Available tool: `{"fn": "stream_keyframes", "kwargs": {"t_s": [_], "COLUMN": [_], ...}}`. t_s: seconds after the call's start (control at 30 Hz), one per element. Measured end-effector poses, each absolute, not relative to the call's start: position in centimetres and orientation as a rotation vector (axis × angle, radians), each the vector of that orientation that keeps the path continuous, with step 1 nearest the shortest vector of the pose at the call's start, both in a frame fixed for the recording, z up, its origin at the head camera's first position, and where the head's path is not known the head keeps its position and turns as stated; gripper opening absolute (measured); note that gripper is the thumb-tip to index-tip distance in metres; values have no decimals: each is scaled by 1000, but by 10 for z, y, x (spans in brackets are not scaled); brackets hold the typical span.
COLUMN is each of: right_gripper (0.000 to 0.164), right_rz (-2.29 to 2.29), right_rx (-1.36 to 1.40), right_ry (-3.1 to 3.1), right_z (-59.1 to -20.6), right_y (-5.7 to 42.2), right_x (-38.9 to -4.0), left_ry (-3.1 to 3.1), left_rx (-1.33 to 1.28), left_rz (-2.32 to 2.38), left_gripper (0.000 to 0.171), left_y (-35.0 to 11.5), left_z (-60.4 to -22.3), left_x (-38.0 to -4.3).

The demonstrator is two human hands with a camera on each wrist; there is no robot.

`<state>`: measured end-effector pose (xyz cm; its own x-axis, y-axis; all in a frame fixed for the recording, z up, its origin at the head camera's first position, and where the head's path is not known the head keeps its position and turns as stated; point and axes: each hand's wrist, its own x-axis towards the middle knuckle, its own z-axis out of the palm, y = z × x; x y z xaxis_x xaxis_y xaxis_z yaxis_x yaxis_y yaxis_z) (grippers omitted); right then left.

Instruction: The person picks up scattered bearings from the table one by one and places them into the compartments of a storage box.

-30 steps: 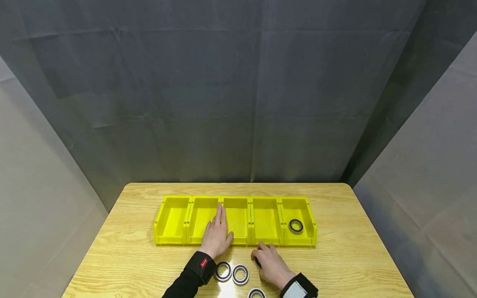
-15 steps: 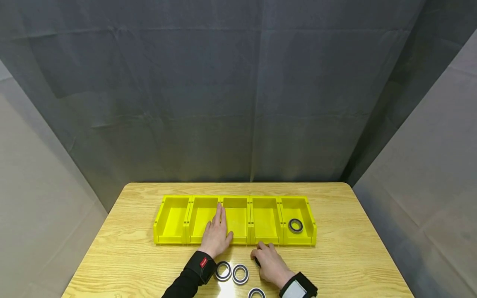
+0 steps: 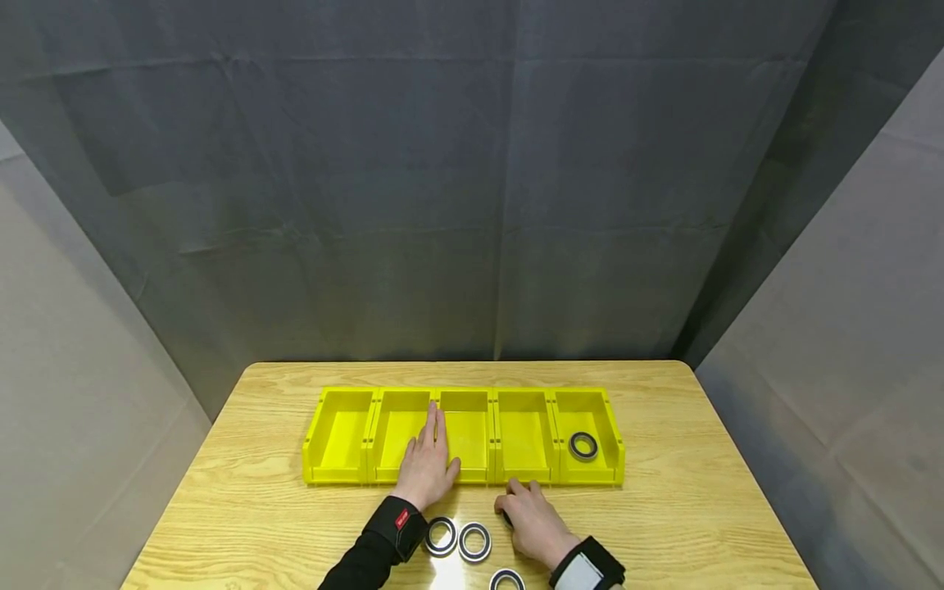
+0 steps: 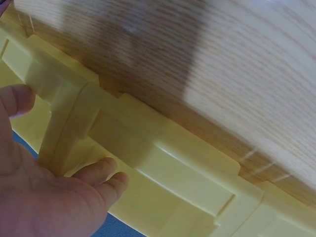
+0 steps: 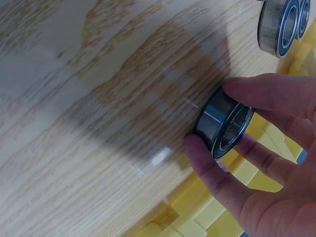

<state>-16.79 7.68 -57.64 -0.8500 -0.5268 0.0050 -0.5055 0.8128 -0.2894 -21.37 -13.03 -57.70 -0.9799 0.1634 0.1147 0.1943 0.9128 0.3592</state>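
Note:
My right hand [image 3: 542,524] pinches a ball bearing [image 5: 217,121] between thumb and fingers, just in front of the yellow bin row [image 3: 457,477]. In the head view most of that bearing is hidden by the hand. My left hand [image 3: 426,471] lies over the divider between the second and middle bins, fingers straight and pointing to the back. The left wrist view shows this hand [image 4: 54,197] at the bins' front lip, holding nothing. A bearing [image 3: 574,452] lies flat in the rightmost bin.
On the wooden table [image 3: 221,508], a bearing [image 3: 429,545] lies beside the left wrist, with another bearing [image 3: 464,551] next to it. A further bearing [image 3: 494,580] is cut off by the bottom edge. A grey curtain [image 3: 442,205] hangs behind the table.
Both hands and the bearings keep their places. The head view has shifted very slightly.

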Motion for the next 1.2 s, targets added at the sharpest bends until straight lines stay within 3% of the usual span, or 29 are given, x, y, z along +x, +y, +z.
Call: {"fn": "stream_keyframes", "kwargs": {"t_s": [0.4, 0.67, 1.2], "right_gripper": [42, 27, 30], "right_rz": [-409, -493, -741], "right_rx": [-836, -867, -801], "right_ry": [2906, 2932, 2879], "right_z": [-574, -568, -571], "right_y": [80, 82, 91], "right_x": [-166, -163, -165], "left_ry": [-3003, -3002, -2991], "left_rx": [-277, -290, -297], "left_rz": [-591, -572, -546], "left_gripper": [84, 84, 84], "left_y": [-131, -131, -131], "left_z": [-577, -574, -576], "left_x": [-213, -213, -214]}}
